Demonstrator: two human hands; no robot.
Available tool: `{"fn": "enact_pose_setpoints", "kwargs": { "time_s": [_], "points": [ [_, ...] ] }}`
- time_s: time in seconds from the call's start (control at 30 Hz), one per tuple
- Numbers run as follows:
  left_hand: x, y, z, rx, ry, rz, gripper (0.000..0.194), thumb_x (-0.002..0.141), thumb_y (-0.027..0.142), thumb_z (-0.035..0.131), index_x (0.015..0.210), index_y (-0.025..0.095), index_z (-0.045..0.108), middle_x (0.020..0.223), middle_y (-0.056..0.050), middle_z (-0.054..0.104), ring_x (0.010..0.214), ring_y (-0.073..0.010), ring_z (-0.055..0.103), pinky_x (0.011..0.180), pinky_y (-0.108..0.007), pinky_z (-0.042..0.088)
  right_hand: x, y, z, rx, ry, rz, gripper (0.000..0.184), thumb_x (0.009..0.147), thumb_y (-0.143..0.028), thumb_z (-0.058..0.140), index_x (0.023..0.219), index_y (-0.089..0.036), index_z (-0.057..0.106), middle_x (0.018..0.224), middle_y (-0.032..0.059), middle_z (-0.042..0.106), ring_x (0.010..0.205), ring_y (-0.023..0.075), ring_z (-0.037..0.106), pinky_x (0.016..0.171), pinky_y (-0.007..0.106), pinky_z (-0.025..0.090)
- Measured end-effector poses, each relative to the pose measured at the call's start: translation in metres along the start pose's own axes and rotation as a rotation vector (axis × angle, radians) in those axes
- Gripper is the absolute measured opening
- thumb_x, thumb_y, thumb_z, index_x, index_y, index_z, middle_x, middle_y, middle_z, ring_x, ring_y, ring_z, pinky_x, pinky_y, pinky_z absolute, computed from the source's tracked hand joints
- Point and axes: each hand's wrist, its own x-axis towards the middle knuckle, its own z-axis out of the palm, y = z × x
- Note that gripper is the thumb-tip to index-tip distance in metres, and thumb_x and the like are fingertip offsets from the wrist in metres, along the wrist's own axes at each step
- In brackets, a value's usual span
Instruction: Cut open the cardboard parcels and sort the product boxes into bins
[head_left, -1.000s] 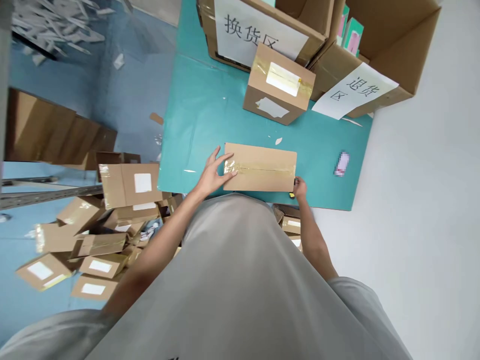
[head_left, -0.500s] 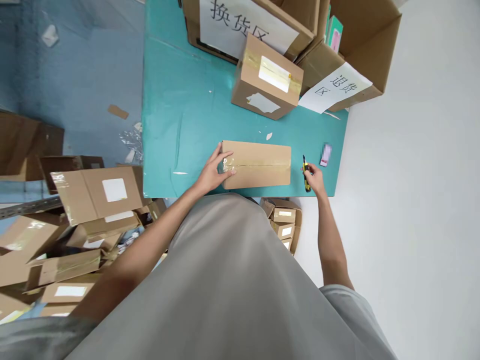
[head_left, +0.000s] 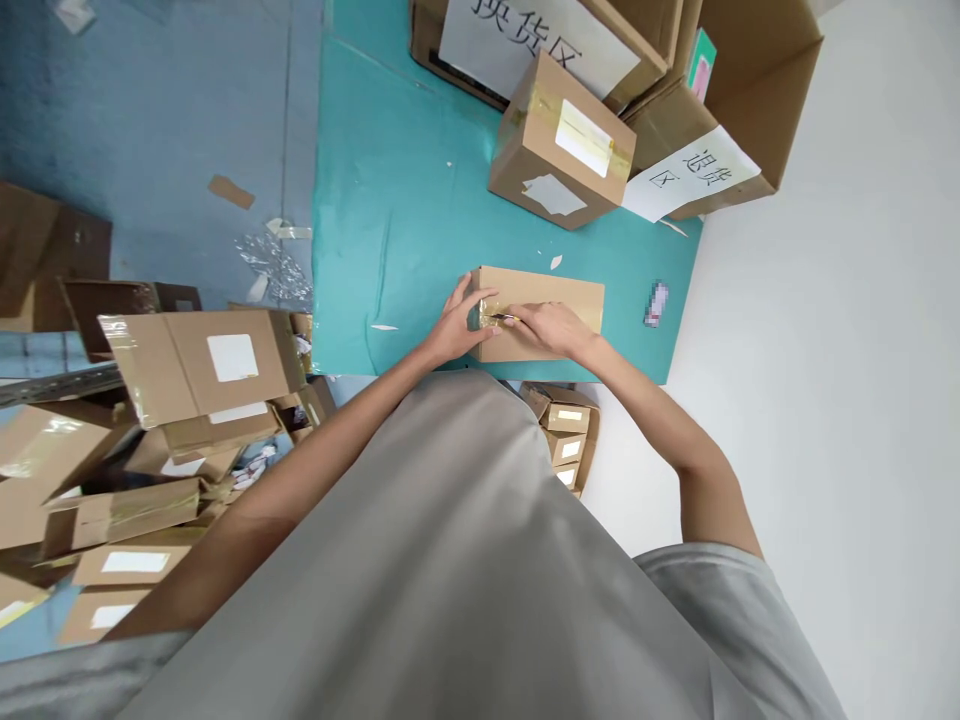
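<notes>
A flat taped cardboard box [head_left: 559, 295] lies near the front edge of the teal table [head_left: 397, 230]. My left hand [head_left: 459, 322] grips the box's left end, fingers wrapped over its top. My right hand [head_left: 546, 328] rests on the box top, closed round a yellow-and-black utility knife [head_left: 504, 318] whose tip meets the tape seam near the left end. Most of the knife is hidden under the hand.
A taller taped box [head_left: 564, 142] stands behind. Two large open cartons with paper signs [head_left: 690, 172] sit at the table's back. A small pink item [head_left: 656, 303] lies at the right edge. Many small parcels [head_left: 195, 370] pile on the floor to the left, more [head_left: 566, 440] under the table.
My right hand picked the knife up from the table right of the box and brought it left onto the box top, to the tape seam. The left hand kept its hold.
</notes>
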Motion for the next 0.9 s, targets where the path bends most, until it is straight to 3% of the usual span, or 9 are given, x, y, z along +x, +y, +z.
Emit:
{"fn": "enact_pose_setpoints", "kwargs": {
  "time_s": [0.43,0.9],
  "points": [
    [-0.006,-0.003,-0.009,-0.009,-0.009,0.015,0.084,0.093,0.060,0.087,0.165,0.027,0.060,0.191,-0.014,0.024,0.180,-0.0396,0.021,0.145,-0.055,0.028,0.026,-0.017,-0.003,-0.146,-0.057,-0.046,0.047,0.126,-0.043,0.035,0.142,-0.018,0.071,0.124,0.0139,0.085,0.110,0.0299,0.079,0.094,0.035,0.048],
    [-0.005,0.000,-0.008,0.003,-0.006,0.010,0.089,0.092,0.067,0.085,0.167,0.027,0.059,0.191,-0.016,0.026,0.179,-0.0414,0.022,0.145,-0.057,0.027,0.022,-0.027,-0.015,-0.153,-0.097,0.000,0.048,0.125,-0.039,0.032,0.146,-0.017,0.070,0.129,0.0170,0.084,0.114,0.0320,0.078,0.096,0.037,0.045]
  ]
}}
